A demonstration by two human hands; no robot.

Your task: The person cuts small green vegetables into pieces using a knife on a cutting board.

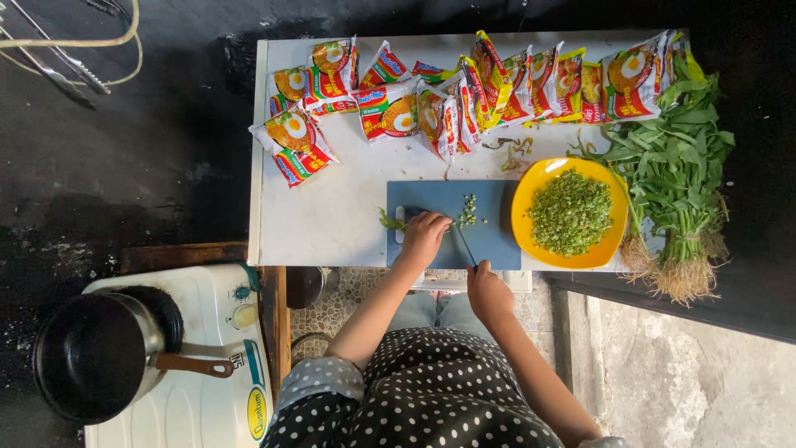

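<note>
Head view shows my left hand (424,236) fingers curled, pinning green stems (390,221) beside my right hand's (487,290) gripped knife (464,243); a slip could nick fingertips.

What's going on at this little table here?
A person in a polka-dot top is chopping greens on a blue cutting board. The left hand presses a green stalk down on the board, and the right hand holds a knife over it. A few cut pieces lie on the board. Beside it, a yellow plate is heaped with finely chopped greens, a bunch of leafy greens with roots waits at the table's edge, and noodle packets line the far side.
</note>
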